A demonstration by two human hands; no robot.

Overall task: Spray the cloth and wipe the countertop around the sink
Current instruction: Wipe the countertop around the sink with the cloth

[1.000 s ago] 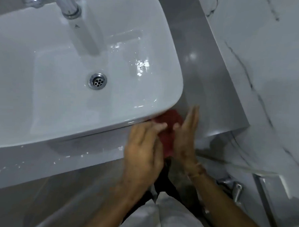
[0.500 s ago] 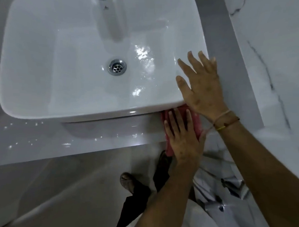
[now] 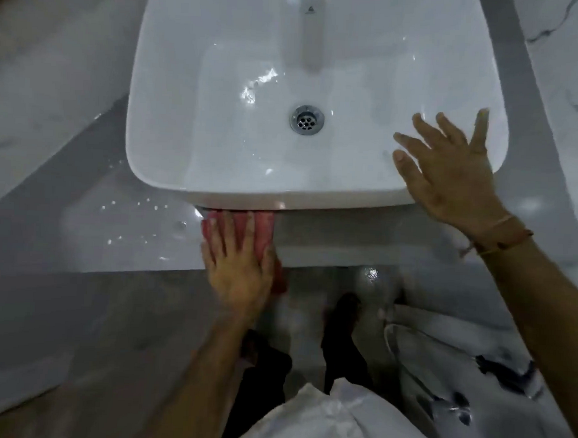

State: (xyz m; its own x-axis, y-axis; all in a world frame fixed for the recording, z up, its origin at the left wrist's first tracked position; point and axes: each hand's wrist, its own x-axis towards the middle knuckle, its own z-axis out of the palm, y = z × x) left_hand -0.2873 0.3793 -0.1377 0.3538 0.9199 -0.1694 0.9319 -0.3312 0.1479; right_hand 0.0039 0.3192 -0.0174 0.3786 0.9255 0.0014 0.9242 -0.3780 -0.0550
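Note:
A red cloth (image 3: 264,226) lies on the grey countertop (image 3: 329,250) just in front of the white basin (image 3: 170,167), tucked under its front rim. My left hand (image 3: 237,266) presses flat on the cloth with the fingers spread and pointing toward the basin. My right hand (image 3: 448,176) rests open on the basin's front right corner, fingers apart, with a thread band on the wrist. No spray bottle is in view.
Water droplets (image 3: 132,212) dot the countertop left of the cloth. A chrome drain (image 3: 307,119) sits mid-basin, and the tap (image 3: 311,27) reaches over it from the back. Marble wall runs along the right. Below the counter edge are my legs and feet on the floor.
My left hand has slid the cloth leftward along the counter's front strip, from under the basin's right corner to under its middle. My right hand stays on the basin's right corner.

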